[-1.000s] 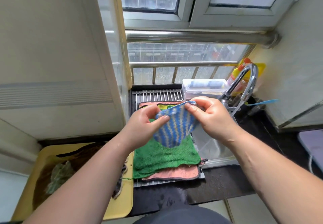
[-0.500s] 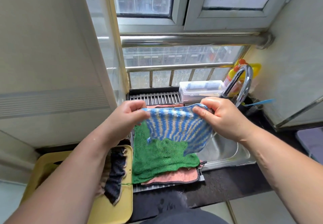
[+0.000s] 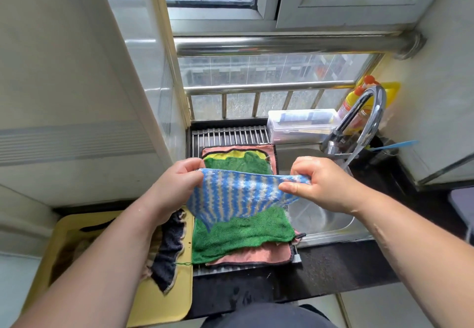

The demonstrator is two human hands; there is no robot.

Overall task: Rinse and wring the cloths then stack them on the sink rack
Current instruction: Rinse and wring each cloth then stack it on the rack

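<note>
A: Grips?
B: Left hand [image 3: 177, 186] and right hand [image 3: 318, 184] are each pinching a top corner of the blue striped cloth [image 3: 238, 197], holding it spread.
A: Location?
B: It is hanging just above the green cloth [image 3: 243, 233] (lying on the sink rack [image 3: 230, 135])

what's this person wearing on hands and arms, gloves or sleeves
No gloves on the left hand or right hand, and no ring, watch or band shows. The left forearm and right forearm are uncovered to the frame edge, no sleeve in view.
</note>
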